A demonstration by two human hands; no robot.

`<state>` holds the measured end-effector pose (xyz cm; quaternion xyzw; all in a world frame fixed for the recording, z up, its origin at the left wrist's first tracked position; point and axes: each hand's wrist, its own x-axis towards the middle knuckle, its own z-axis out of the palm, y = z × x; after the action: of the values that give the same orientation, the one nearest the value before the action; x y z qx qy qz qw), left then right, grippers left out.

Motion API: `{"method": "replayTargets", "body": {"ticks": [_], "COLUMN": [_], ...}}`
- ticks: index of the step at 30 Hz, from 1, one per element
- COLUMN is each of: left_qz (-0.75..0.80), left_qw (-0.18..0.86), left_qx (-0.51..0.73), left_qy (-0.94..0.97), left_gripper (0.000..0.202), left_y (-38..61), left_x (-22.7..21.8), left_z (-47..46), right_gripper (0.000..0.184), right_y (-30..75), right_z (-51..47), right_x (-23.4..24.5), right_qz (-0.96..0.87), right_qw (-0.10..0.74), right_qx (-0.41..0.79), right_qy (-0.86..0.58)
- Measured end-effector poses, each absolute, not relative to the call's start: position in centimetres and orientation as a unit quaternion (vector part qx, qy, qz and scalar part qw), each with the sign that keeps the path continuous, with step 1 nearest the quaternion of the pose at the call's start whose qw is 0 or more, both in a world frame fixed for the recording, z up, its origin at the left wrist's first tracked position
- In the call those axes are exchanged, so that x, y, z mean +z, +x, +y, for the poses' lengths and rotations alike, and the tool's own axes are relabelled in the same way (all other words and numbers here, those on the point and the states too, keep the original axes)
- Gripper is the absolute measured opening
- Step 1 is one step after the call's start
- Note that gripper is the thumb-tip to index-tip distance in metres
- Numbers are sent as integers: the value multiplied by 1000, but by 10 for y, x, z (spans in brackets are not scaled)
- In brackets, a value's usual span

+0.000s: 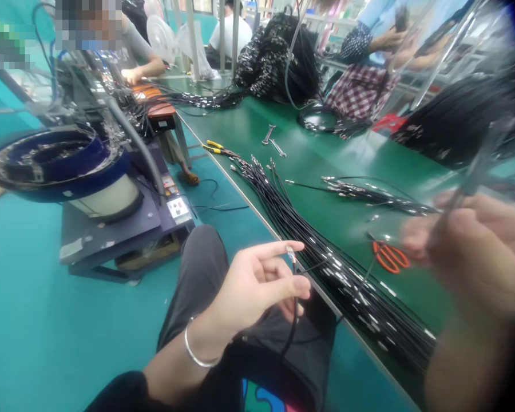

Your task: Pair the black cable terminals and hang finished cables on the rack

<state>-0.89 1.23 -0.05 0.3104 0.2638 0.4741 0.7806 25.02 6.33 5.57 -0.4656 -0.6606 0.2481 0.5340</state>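
My left hand hovers over my lap beside the table edge, thumb and fingers pinched on a thin black cable whose small metal tip sticks up by my forefinger. The cable hangs down across my dark trousers. My right hand is close to the camera and smeared by motion; it seems closed round a thin grey rod-like thing that I cannot make out. A long bundle of black cables with metal ends lies along the green table between both hands.
Orange-handled scissors lie near my right hand. A smaller cable bunch, yellow pliers and a wrench lie farther back. A blue vibrating bowl feeder stands on the teal floor at left. Other people work at the far end.
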Motion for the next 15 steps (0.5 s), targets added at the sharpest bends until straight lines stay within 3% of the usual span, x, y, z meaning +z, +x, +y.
{"method": "replayTargets", "body": {"ticks": [3, 8, 15], "left_qz": [288, 314, 313], "left_qw": [774, 762, 754], "left_qx": [472, 471, 484], "left_qy": [309, 314, 314], "left_gripper": [52, 52, 54], "left_y": [-8, -8, -4], "left_x": [2, 2, 2], "left_z": [12, 13, 10], "right_gripper": [14, 13, 7], "right_y": [201, 172, 169], "right_z": [61, 60, 51], "right_x": [60, 55, 44], "right_qz": [-651, -614, -704], "right_qw": [576, 651, 530], "right_qx": [354, 353, 261], "right_qy": [-346, -273, -393]}}
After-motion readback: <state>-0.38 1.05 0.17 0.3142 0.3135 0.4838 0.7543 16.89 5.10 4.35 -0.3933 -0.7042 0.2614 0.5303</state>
